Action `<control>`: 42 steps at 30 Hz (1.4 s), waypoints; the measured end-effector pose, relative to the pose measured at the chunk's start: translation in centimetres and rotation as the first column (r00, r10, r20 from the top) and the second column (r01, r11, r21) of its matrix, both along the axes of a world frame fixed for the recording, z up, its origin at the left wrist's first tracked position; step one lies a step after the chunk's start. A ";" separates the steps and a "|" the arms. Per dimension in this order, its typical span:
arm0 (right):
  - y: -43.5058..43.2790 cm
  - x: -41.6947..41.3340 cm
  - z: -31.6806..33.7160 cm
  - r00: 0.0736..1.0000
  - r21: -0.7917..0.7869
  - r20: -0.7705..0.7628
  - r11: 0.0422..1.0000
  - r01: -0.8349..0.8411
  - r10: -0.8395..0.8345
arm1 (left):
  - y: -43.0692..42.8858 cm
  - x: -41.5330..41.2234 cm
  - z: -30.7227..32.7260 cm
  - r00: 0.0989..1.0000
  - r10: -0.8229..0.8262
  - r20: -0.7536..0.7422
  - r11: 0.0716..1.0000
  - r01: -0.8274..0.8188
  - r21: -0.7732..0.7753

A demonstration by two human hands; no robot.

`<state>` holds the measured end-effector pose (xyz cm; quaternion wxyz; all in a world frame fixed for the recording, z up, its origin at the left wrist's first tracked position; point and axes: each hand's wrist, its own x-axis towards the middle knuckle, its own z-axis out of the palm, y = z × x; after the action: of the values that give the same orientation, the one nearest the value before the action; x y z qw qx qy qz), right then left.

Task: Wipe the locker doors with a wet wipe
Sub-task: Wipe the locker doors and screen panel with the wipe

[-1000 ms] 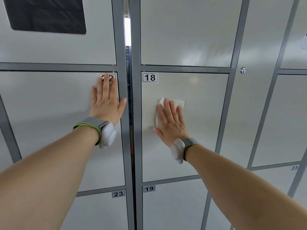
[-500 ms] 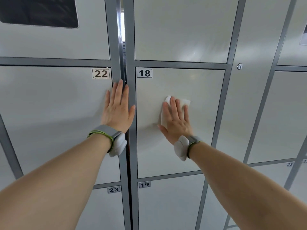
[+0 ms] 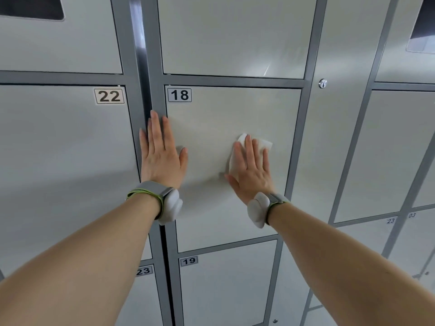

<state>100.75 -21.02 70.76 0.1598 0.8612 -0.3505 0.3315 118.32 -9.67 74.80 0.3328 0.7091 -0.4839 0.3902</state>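
Plainly, the right hand point(image 3: 250, 171) lay flat on the locker door numbered 18 point(image 3: 235, 109), fingers straight and close together, pointing toward twelve o'clock, and it pressed the wet wipe point(image 3: 265, 144) against the metal. The white wipe sat under the palm and fingers, near the middle of that door. Its corners showed past the fingertips at about twelve and one o'clock from the hand, and a strip showed along the thumb side at nine o'clock. No finger curled round it (the hold was pressure alone, palm to panel).

The left hand point(image 3: 161, 158) was spread flat as well, holding nothing, fingers straight and aimed at twelve o'clock. It rested across the grey frame post point(image 3: 154, 43) and the nine o'clock edge of that door, the thumb out on the door's face, well apart from the wipe. The label 18 point(image 3: 179, 95) stood at the door's eleven o'clock corner, above the left fingertips.

At nine o'clock of the post was door 22 point(image 3: 58, 149), with label 22 point(image 3: 109, 96) in its one o'clock corner. Each wrist wore a grey band with a pale pod: the left wristband point(image 3: 169, 205) and the right wristband point(image 3: 259, 209). At six o'clock from the wiped door sat door 19 point(image 3: 226, 290). A small round lock point(image 3: 322, 83) shone at two o'clock from the right hand, on the plain panel beside that door.
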 end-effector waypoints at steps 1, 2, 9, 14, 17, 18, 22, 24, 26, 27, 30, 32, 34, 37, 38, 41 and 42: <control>-0.2 -0.4 -0.3 1.000 -0.009 -0.004 1.000 0.008 -0.008 | -0.2 0.0 -0.1 1.000 0.013 0.006 1.000 -0.013 0.002; -0.5 -0.6 -0.1 1.000 -0.012 -0.005 1.000 0.014 -0.014 | -0.3 0.1 -0.2 1.000 0.025 0.013 1.000 -0.025 0.000; -2.0 -0.2 5.1 0.971 0.035 0.233 0.998 0.051 -0.057 | -1.3 0.7 -0.8 0.997 0.048 0.059 0.997 -0.045 -0.060; -1.6 -0.2 1.3 0.977 0.057 0.215 0.998 0.002 -0.014 | -1.6 0.9 -0.8 0.994 0.070 0.085 0.992 -0.060 -0.109; -1.9 -0.9 0.2 0.983 0.082 0.183 0.997 0.008 -0.023 | -1.9 0.7 -1.0 0.994 0.078 0.083 0.991 -0.068 -0.114; -2.0 -1.0 0.5 0.982 0.077 0.188 0.997 0.013 -0.027 | -1.9 0.8 -1.0 0.993 0.082 0.088 0.990 -0.072 -0.118; -2.6 -0.8 3.6 0.957 0.100 0.277 0.993 0.059 -0.085 | -2.0 1.0 -1.0 0.992 0.079 0.097 0.990 -0.067 -0.124; -2.8 -0.6 4.9 0.942 0.127 0.323 0.991 0.048 -0.087 | -2.0 1.0 -1.0 0.992 0.076 0.105 0.990 -0.062 -0.127; -2.9 -0.5 4.5 0.936 0.151 0.340 0.988 0.042 -0.092 | -2.0 1.1 -1.1 0.991 0.080 0.108 0.990 -0.066 -0.126; -2.8 -0.6 3.6 0.934 0.162 0.345 0.986 0.041 -0.095 | -2.0 1.1 -1.0 0.990 0.083 0.110 0.990 -0.069 -0.126; -2.3 -0.9 -0.2 0.941 0.196 0.327 0.980 0.017 -0.082 | -2.0 1.0 -1.1 0.989 0.103 0.106 0.987 -0.089 -0.131; -2.4 -1.3 -1.5 0.952 0.215 0.297 0.977 0.007 -0.072 | -2.0 1.0 -1.1 0.989 0.108 0.106 0.987 -0.093 -0.133; -2.7 -1.6 -0.6 0.944 0.219 0.321 0.976 0.004 -0.076 | -2.0 0.9 -1.1 0.988 0.107 0.108 0.987 -0.092 -0.135; -3.6 -1.8 2.8 0.902 0.217 0.423 0.976 -0.011 -0.084 | -2.0 1.1 -1.2 0.990 0.089 0.109 0.989 -0.074 -0.130; -3.9 -1.9 4.0 0.888 0.208 0.452 0.978 -0.018 -0.079 | -2.1 1.1 -1.2 0.990 0.085 0.113 0.989 -0.070 -0.133; -4.7 -2.3 5.1 0.875 0.176 0.479 0.984 -0.018 -0.070 | -2.1 1.1 -1.2 0.989 0.088 0.121 0.988 -0.071 -0.140; -4.8 -2.4 4.5 0.877 0.173 0.476 0.985 -0.018 -0.068 | -2.2 1.1 -1.2 0.989 0.092 0.119 0.988 -0.076 -0.138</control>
<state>98.33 -25.79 75.26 -0.0030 0.7580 -0.4176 0.5011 119.39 -11.82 73.58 0.3314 0.6793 -0.4465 0.4789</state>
